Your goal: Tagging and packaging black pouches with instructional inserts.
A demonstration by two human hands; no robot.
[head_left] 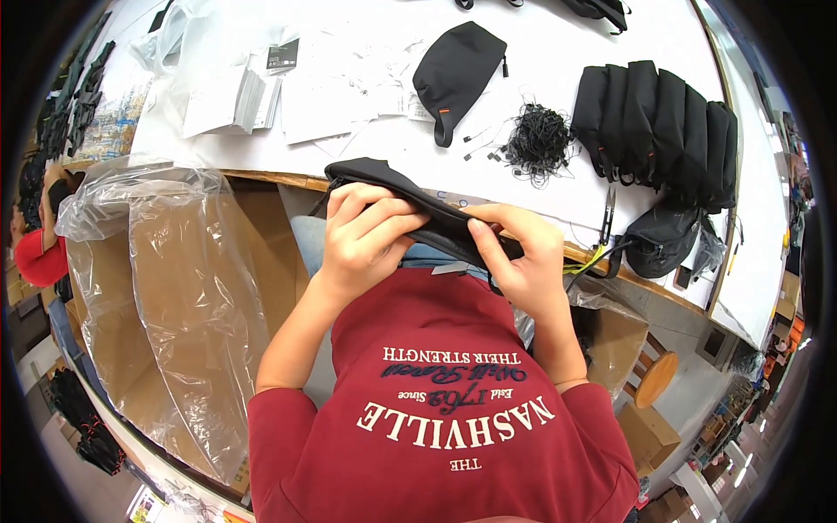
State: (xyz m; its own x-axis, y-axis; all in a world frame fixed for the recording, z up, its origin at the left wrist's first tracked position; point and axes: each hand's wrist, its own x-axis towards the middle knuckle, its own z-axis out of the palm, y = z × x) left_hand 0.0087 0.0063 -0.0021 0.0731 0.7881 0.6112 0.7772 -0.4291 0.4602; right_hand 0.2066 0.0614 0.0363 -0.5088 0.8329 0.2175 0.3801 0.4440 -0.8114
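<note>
Between my two hands, at the table's front edge, I hold a black fabric pouch (384,174). My left hand (362,231) grips its left part with curled fingers. My right hand (527,248) pinches the right end, the thumb pressed on the near edge of the cloth. The pouch's underside is hidden from me. Beyond it on the white table (366,148) lies a similar black pouch (458,70) with a zipper pull and a small orange tag on its loop. A tangled heap of thin black strings (536,139) lies to its right.
Several black pouches (654,122) stand in a row at the right, near black-handled snips (608,213) and a dark bundle (658,240). White paper stacks (231,100) lie at the back left. A plastic-lined carton (174,305) stands to my left; another person (39,253) is at the far left.
</note>
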